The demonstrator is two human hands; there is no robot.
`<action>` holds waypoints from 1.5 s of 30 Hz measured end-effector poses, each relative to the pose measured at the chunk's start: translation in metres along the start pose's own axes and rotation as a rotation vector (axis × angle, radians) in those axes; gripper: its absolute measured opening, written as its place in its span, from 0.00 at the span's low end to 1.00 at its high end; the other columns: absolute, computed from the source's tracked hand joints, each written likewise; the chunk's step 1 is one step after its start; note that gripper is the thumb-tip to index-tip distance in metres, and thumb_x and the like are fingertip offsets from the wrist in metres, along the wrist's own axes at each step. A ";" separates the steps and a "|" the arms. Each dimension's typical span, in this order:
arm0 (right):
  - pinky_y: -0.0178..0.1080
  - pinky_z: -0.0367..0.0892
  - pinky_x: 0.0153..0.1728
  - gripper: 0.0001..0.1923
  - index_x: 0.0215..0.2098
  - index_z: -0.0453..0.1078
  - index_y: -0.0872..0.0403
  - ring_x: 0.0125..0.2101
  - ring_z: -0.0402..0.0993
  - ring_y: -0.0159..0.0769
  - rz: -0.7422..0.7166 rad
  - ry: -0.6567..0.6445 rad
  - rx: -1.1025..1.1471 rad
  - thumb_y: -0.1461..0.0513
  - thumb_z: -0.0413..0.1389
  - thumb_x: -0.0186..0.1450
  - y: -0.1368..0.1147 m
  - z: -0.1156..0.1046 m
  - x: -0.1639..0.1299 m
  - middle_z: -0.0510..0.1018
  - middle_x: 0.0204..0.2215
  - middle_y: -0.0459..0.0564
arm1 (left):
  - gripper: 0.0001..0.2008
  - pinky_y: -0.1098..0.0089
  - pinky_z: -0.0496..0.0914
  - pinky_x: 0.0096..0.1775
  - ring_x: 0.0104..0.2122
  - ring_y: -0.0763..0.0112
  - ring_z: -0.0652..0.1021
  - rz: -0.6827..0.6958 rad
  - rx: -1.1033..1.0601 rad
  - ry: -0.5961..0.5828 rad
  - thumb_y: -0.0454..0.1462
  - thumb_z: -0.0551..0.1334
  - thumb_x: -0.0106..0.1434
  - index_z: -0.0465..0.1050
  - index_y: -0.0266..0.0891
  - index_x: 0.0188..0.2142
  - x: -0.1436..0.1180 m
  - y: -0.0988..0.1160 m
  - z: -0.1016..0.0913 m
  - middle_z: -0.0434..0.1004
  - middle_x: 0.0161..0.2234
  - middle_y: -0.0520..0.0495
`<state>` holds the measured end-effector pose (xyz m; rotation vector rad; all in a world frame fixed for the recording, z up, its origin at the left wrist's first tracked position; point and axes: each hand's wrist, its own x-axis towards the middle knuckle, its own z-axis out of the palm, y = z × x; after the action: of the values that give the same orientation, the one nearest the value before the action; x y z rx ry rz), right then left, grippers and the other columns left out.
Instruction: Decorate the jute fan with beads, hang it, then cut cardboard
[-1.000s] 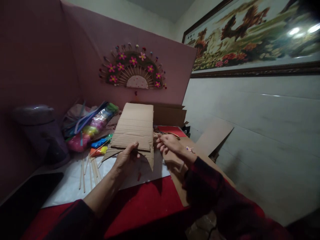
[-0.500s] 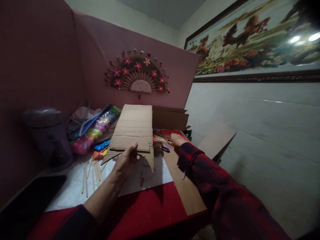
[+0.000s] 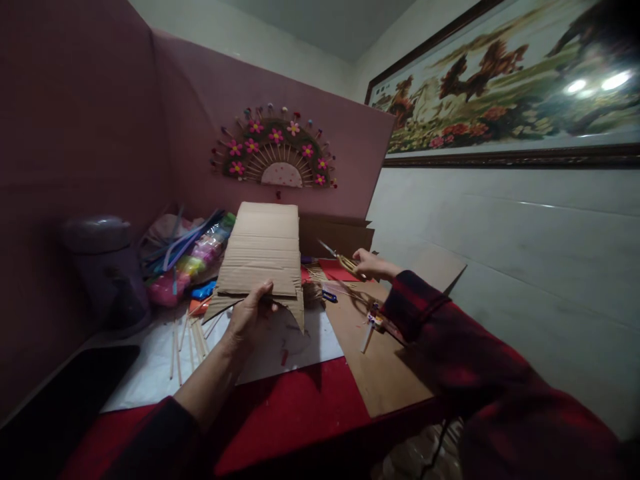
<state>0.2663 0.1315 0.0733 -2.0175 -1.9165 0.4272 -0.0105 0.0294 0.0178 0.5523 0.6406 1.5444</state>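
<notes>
My left hand (image 3: 249, 313) grips the near edge of a creased sheet of corrugated cardboard (image 3: 263, 253) and holds it tilted up above the table. To its right, my right hand (image 3: 371, 265) holds a pair of gold-handled scissors (image 3: 339, 256) lifted off the table, blades pointing left toward the cardboard's right edge. Below the cardboard lies a white sheet (image 3: 260, 350) with pencil marks on a red tablecloth (image 3: 300, 407).
A flat brown board (image 3: 377, 363) lies at the right of the table. Wooden sticks (image 3: 187, 340), coloured clay packs (image 3: 193, 263) and a grey jug (image 3: 107, 267) sit left. A cardboard box (image 3: 337, 233) and pink partition with a flower fan (image 3: 275, 152) stand behind. A dark tablet (image 3: 55, 390) lies near left.
My right hand reached away to the far right of the table and has come up holding the scissors. My left hand kept the cardboard in place.
</notes>
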 end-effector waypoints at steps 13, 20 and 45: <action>0.40 0.69 0.28 0.27 0.40 0.62 0.52 0.25 0.70 0.33 -0.145 -0.372 1.170 0.41 0.57 0.54 0.009 0.045 -0.187 0.68 0.24 0.44 | 0.07 0.79 0.63 0.16 0.18 0.81 0.69 0.038 -0.033 -0.194 0.32 0.69 0.44 0.73 0.33 0.22 -0.007 0.019 -0.001 0.72 0.20 0.55; 0.31 0.59 0.17 0.24 0.34 0.63 0.52 0.18 0.61 0.26 -0.069 -0.418 1.078 0.41 0.54 0.56 -0.022 0.081 -0.204 0.66 0.22 0.43 | 0.06 0.79 0.63 0.17 0.18 0.80 0.69 0.023 -0.004 -0.244 0.32 0.69 0.44 0.73 0.34 0.22 -0.009 0.019 -0.001 0.71 0.19 0.55; 0.28 0.54 0.15 0.33 0.31 0.58 0.53 0.17 0.54 0.23 -0.259 -0.281 1.034 0.33 0.50 0.49 -0.067 0.102 -0.183 0.59 0.20 0.39 | 0.09 0.77 0.63 0.20 0.18 0.80 0.67 0.029 0.097 -0.098 0.35 0.71 0.41 0.74 0.35 0.21 -0.009 0.017 -0.007 0.69 0.19 0.55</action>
<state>0.1528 -0.0450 0.0089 -1.0554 -1.5263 1.3361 -0.0270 0.0188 0.0246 0.7091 0.6373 1.5089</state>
